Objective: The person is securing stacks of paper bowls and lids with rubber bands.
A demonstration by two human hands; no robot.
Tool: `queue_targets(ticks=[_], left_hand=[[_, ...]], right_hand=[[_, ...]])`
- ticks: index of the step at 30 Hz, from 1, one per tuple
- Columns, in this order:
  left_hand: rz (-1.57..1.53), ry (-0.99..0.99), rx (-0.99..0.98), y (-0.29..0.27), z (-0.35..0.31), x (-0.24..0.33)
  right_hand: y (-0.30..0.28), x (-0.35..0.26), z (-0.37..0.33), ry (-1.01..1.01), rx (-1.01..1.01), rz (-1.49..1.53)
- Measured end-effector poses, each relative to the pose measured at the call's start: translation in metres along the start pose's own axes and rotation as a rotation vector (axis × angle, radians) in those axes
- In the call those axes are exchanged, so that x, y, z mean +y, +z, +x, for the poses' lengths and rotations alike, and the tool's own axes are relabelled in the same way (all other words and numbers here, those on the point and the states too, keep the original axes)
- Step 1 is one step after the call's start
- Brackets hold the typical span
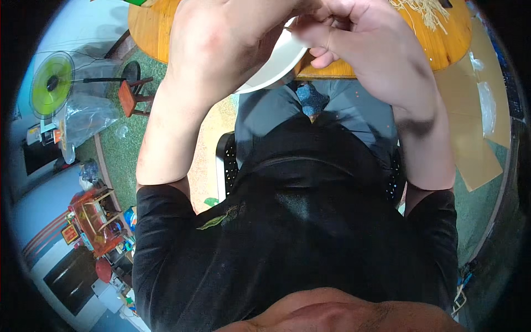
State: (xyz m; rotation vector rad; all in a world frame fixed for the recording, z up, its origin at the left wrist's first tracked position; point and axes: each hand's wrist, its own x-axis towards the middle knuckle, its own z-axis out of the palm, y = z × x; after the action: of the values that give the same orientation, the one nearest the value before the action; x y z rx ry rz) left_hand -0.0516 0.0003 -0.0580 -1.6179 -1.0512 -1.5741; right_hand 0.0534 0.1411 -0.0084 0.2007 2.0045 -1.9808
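Both of my hands are raised at the top edge of the head view, close together above a white bowl or dish (272, 71). My left hand (235, 27) shows its back and wrist, and its fingers are hidden or cut off by the edge. My right hand (362, 41) has its fingers curled in and its thumb side blurred. It looks closed, but what it holds, if anything, I cannot make out. Part of the bowl's rim shows between the wrists, over the near edge of a wooden table (152, 30).
Pale yellow strands (427, 12) lie on the table's right side. A green fan (52, 83), a small red-brown stool (128, 98) and clear plastic bags (91, 119) stand at left. Flattened cardboard (475, 149) covers floor at right. A chair (225, 160) is beneath me.
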Motion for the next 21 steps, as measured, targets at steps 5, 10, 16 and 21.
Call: queue_targets(ticks=[5, 10, 16, 21], left_hand=[[-0.116, -0.177, -0.02, 0.001, 0.008, 0.01], [-0.71, -0.721, -0.229, -0.021, 0.012, 0.023], [-0.431, -0.988, -0.524, -0.024, 0.042, 0.051], [-0.001, -1.337, -0.559, -0.019, 0.056, 0.063]], right_hand=[[-0.002, 0.012, 0.0, -0.075, -0.019, 0.028], [-0.015, 0.059, 0.035, -0.64, -0.218, 0.233], [-0.016, 0.053, 0.016, -0.695, -0.252, 0.316], [-0.015, 0.042, -0.004, -0.225, -0.029, 0.336]])
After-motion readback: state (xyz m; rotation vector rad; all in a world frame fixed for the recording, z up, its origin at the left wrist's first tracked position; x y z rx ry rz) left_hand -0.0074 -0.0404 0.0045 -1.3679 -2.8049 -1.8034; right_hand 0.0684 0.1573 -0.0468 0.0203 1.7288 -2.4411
